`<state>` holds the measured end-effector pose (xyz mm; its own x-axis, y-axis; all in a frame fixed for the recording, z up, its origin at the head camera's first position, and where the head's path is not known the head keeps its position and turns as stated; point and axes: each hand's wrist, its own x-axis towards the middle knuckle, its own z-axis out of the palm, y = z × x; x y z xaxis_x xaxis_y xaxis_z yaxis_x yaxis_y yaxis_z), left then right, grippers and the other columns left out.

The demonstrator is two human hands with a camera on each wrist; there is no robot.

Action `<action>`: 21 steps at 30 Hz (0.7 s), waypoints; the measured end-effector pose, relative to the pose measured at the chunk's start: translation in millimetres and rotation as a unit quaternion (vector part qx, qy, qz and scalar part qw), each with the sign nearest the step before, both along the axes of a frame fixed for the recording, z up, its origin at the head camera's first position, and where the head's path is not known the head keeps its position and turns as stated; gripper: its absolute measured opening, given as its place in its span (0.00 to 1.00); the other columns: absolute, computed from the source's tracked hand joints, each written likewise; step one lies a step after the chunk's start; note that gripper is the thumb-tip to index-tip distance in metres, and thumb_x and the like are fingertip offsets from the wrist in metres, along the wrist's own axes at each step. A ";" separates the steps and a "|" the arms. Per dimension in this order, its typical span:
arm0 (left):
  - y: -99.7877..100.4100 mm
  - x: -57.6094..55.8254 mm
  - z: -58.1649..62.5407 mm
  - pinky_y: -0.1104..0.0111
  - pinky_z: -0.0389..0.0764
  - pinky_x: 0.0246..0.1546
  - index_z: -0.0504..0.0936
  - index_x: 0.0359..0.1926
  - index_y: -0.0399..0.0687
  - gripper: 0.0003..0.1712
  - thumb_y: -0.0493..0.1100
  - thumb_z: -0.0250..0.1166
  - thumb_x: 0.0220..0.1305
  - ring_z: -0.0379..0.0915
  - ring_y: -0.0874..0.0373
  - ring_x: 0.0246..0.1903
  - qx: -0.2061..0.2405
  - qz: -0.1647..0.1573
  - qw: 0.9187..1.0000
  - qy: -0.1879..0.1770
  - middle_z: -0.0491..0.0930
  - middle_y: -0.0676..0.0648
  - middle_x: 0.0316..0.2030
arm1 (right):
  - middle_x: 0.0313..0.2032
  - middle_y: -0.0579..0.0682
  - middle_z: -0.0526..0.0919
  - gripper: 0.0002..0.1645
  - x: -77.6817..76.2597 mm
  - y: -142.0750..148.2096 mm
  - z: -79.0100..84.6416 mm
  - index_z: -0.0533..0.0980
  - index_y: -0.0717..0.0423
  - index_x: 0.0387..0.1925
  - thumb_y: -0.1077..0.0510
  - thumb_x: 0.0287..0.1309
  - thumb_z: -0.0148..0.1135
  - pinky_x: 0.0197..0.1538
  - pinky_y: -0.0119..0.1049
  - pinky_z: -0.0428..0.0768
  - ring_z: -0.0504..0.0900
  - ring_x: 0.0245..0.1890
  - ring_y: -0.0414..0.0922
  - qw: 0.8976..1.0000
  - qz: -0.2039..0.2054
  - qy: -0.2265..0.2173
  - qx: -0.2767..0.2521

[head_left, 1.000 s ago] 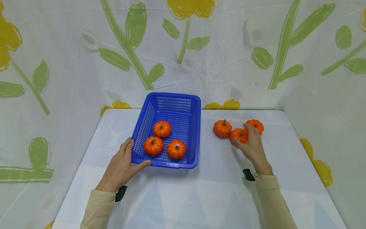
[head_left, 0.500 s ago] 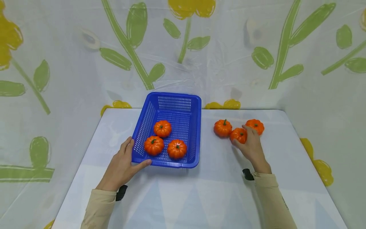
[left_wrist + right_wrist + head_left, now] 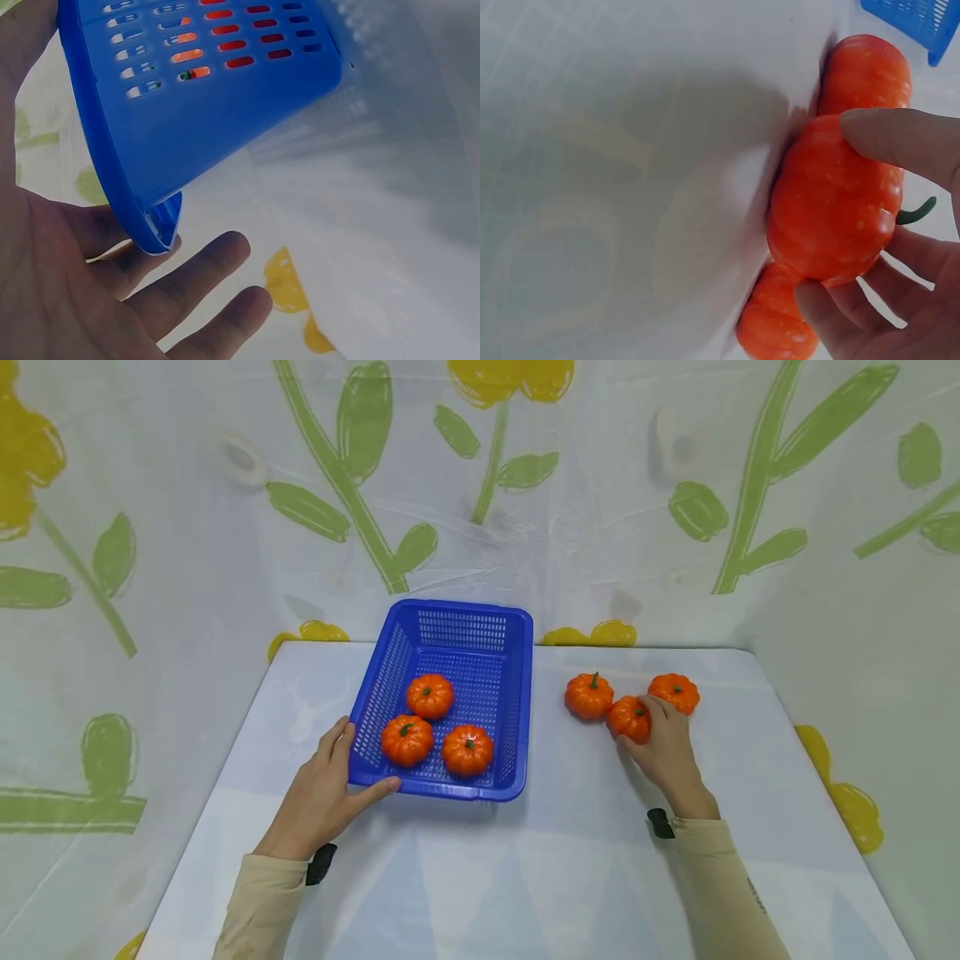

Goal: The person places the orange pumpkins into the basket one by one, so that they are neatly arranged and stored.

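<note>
In the head view my left hand [image 3: 318,793] rests on the front left corner of a blue plastic basket [image 3: 522,710]. Its thumb lies along the front rim and its fairly straight fingers touch the left side. The left wrist view shows the outer fingers [image 3: 217,262] spread, off the rim. My right hand [image 3: 667,752] holds a small orange pumpkin [image 3: 628,720] between thumb and fingers. A green stem shows on this pumpkin [image 3: 836,202] in the right wrist view. It sits between another pumpkin [image 3: 588,697] at its left and a third [image 3: 675,693] behind the hand.
Three more pumpkins, one of them [image 3: 467,750] at the front right, lie inside the basket. The white table [image 3: 480,877] ends at the back against a curtain [image 3: 585,543] printed with flowers and leaves. Similar curtain hangs at both sides.
My right thumb and fingers have closed in around the middle pumpkin. The left hand and basket keep their places; the whole view shifts slightly.
</note>
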<state>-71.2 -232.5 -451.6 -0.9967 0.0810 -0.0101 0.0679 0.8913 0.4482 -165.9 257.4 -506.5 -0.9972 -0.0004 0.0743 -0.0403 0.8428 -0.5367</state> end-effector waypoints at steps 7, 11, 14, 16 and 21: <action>1.0 -0.2 0.3 0.38 0.66 0.64 0.48 0.79 0.33 0.69 0.79 0.61 0.56 0.60 0.27 0.67 -0.002 0.006 1.000 -0.008 0.48 0.31 0.77 | 0.71 0.69 0.59 0.45 0.8 3.5 0.0 0.62 0.66 0.71 0.60 0.56 0.73 0.69 0.69 0.59 0.57 0.69 0.70 1.000 0.010 0.005 -0.021; 4.3 -1.2 -0.9 0.38 0.66 0.65 0.49 0.79 0.33 0.69 0.79 0.61 0.56 0.60 0.28 0.68 0.001 0.005 1.000 -0.010 0.47 0.31 0.77 | 0.70 0.71 0.59 0.46 2.7 7.3 0.3 0.61 0.66 0.71 0.61 0.56 0.73 0.70 0.68 0.58 0.58 0.69 0.70 1.000 0.009 0.006 -0.029; 5.3 -1.7 -1.1 0.39 0.66 0.65 0.49 0.79 0.34 0.70 0.80 0.61 0.56 0.59 0.28 0.68 0.000 0.005 1.000 -0.013 0.47 0.32 0.77 | 0.70 0.71 0.59 0.46 3.6 8.8 0.1 0.61 0.65 0.72 0.61 0.56 0.73 0.70 0.68 0.59 0.59 0.69 0.70 0.999 0.005 0.003 -0.033; 4.6 -1.4 -0.2 0.39 0.66 0.64 0.49 0.79 0.33 0.70 0.80 0.60 0.56 0.59 0.28 0.68 0.000 0.007 1.000 -0.015 0.47 0.31 0.77 | 0.70 0.70 0.59 0.46 3.3 8.6 -0.1 0.61 0.64 0.72 0.60 0.57 0.73 0.69 0.69 0.59 0.59 0.69 0.70 0.999 0.005 -0.002 -0.037; 1.2 0.2 1.4 0.38 0.66 0.64 0.49 0.79 0.33 0.70 0.80 0.61 0.56 0.59 0.27 0.68 -0.003 0.013 1.000 -0.017 0.47 0.31 0.77 | 0.71 0.69 0.57 0.46 1.1 7.6 -1.0 0.60 0.61 0.73 0.58 0.58 0.73 0.69 0.70 0.59 0.58 0.69 0.69 0.999 0.017 -0.016 -0.037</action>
<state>-71.0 -231.3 -450.2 -0.9975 0.0546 -0.0450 0.0289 0.8950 0.4451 -164.8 265.0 -507.4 -0.9986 -0.0300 0.0434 -0.0501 0.7998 -0.5982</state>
